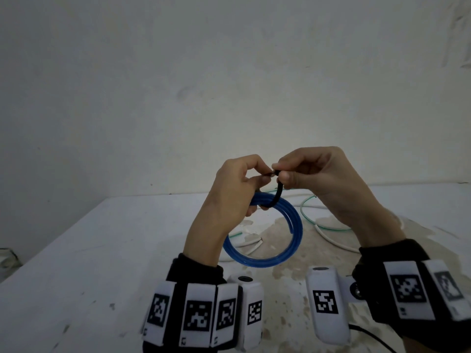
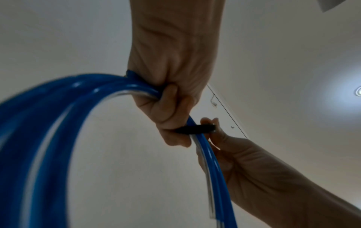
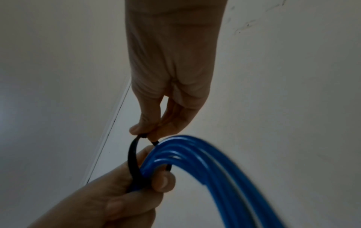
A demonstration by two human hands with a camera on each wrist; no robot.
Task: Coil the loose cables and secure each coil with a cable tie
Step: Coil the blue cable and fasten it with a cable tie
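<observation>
Both hands are raised above the table (image 1: 102, 250): left hand (image 1: 229, 189) grips the blue cable coil (image 1: 280, 258), right hand (image 1: 318, 179) pinches the black cable tie (image 1: 279, 191) looped round it

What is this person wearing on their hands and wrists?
Both hands are bare. The left wrist carries a black band ringed with white blocks printed with black square code markers, beside a white camera pod. The right wrist has the same black band and marker blocks, a larger white pod and a thin black cable.
</observation>
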